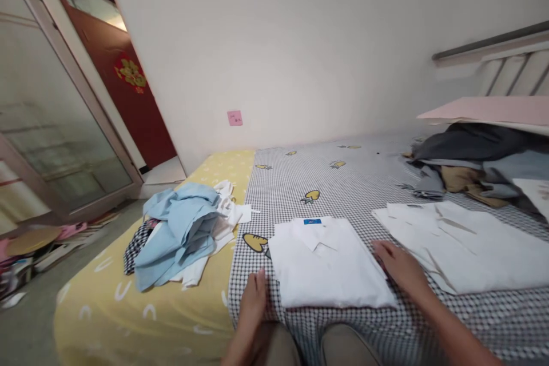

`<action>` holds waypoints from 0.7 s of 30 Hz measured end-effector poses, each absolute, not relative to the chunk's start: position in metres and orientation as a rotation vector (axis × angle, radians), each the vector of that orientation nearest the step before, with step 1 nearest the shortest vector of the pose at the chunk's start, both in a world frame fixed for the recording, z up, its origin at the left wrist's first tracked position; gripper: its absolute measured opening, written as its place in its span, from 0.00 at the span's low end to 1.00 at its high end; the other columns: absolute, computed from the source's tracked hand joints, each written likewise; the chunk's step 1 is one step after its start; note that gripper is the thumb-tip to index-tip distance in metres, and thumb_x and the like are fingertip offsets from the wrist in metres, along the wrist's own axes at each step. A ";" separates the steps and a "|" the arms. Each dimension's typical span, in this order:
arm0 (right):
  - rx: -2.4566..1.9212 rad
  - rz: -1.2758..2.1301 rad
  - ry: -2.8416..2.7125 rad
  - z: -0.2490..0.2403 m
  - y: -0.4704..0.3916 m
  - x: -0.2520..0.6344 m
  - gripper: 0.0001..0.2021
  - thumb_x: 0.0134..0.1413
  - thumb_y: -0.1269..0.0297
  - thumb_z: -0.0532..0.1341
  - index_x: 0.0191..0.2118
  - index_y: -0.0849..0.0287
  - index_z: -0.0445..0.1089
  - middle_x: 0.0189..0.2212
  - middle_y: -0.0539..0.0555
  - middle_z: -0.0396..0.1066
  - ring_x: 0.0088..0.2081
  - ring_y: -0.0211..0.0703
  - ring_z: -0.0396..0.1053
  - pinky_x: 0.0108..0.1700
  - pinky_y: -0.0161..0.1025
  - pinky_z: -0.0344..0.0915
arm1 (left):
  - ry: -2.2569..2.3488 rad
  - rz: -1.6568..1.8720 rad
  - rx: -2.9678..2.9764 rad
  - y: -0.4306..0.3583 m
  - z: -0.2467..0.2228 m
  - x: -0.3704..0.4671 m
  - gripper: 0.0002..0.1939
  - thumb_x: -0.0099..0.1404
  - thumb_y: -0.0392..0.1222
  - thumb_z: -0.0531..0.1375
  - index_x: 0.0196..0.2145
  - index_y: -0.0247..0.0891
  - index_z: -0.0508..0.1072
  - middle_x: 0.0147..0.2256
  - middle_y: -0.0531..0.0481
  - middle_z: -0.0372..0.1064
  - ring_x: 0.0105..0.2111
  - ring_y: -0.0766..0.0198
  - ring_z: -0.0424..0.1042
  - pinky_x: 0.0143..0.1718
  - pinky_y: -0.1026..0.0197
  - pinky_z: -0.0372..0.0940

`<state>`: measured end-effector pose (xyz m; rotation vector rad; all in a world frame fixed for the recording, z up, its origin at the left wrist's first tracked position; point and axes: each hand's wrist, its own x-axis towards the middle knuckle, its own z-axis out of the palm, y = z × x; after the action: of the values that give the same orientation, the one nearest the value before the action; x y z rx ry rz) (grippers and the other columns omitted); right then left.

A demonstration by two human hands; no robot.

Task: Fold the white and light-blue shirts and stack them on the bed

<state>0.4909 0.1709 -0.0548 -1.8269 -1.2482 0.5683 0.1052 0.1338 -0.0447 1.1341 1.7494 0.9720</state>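
A white collared shirt [330, 274], folded into a neat rectangle with a blue label at its collar, lies flat on the checked sheet [283, 183]. Just left of the shirt rests my left hand [254, 295], its fingers close together, with no item visible in it. My right hand [398, 263] is at the shirt's right edge, fingers extended and nothing held, between it and more folded white clothing [480, 246] on the right.
A loose heap of light blue clothes [180, 229] with white and checked pieces sits on the yellow sheet [107, 320] at left. Dark and brown clothes [467, 154] are piled at the right beneath a pink board [493, 110]. A wall [321, 57] stands behind the bed.
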 end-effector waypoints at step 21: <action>-1.636 0.465 -1.058 -0.076 0.170 0.468 0.19 0.45 0.44 0.58 0.30 0.53 0.77 0.33 0.54 0.81 0.37 0.54 0.74 0.40 0.44 0.66 | 1.391 1.010 1.053 0.235 -0.012 0.145 0.11 0.59 0.47 0.65 0.30 0.38 0.71 0.28 0.48 0.75 0.31 0.58 0.75 0.37 0.56 0.70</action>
<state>0.4675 0.1699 -0.0756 -1.6358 -1.0578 0.4650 0.1455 0.2348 -0.0120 1.0529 1.3906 1.0097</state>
